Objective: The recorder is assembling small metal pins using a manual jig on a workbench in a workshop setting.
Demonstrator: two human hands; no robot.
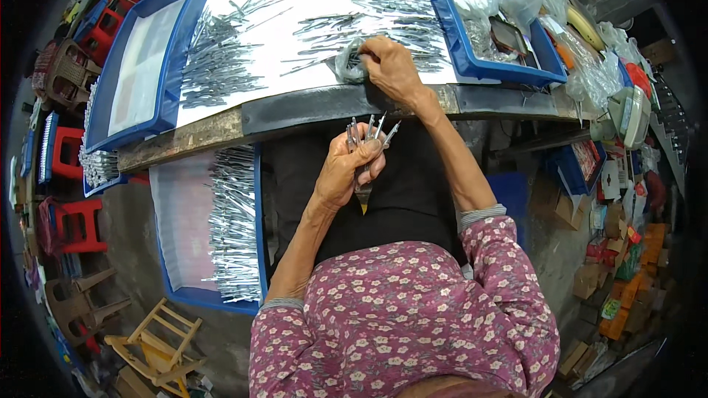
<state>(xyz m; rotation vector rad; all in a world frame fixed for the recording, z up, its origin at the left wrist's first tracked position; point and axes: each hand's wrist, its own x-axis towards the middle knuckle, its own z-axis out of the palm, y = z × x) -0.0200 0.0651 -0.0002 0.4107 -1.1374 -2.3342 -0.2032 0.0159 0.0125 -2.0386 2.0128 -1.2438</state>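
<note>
My left hand is closed around a small bunch of thin silver metal rods, held over my lap just below the table edge. Their upper ends fan out past the thumb, and a pointed, yellowish end shows beneath the fist. My right hand is at the table's front edge, fingers bent together against a small crumpled grey-green plastic bag. What the fingertips pinch is hidden. Behind it, many similar rods lie loosely on the white tabletop, and another pile lies to the left.
Blue trays stand at the table's left and right; the right one holds plastic bags. Beside my left arm, a low blue tray holds many rods. A wooden folding stool and red stools stand left; cardboard boxes sit right.
</note>
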